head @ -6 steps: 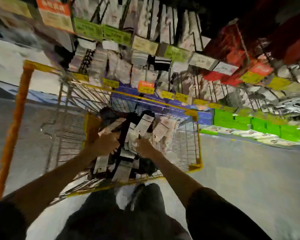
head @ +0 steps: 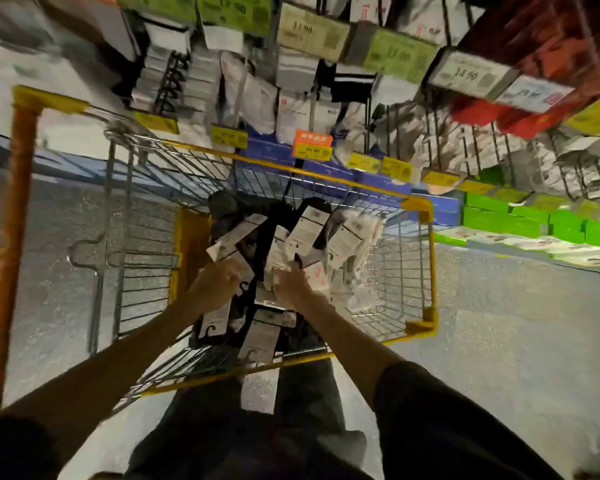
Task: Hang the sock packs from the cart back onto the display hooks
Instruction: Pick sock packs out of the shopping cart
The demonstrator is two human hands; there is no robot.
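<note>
Both my hands are down in the cart (head: 426, 258), where the packs (head: 305, 230) lie in a loose heap against its near left corner. The left hand (head: 217, 277) has its fingers curled round the near end of one pack (head: 234, 239). This pack's long axis runs away from me and a little to the right, its white card end toward the display. The right hand (head: 293, 285) is pushed in among the cards just beside it. Its fingertips are buried and blurred, so I cannot tell whether it pinches anything or only presses.

The hooks (head: 447, 147) stand up and ahead, past the cart's far rim, so any pack has to rise and go forward. The barer wire prongs sit to the right, nearer my right hand; the rows above my left hand look full. Several packs at the near edge show their black hangers pointing back toward me, so I judge a pack will need turning end for end before its hanger meets a prong.

Of the writing, the shelf labels (head: 309, 31) read 13.90, with 17.90 on a green one further left. An orange tag (head: 312, 143) lower down seems to say 39.90. The print on the cards is too small to read.
</note>
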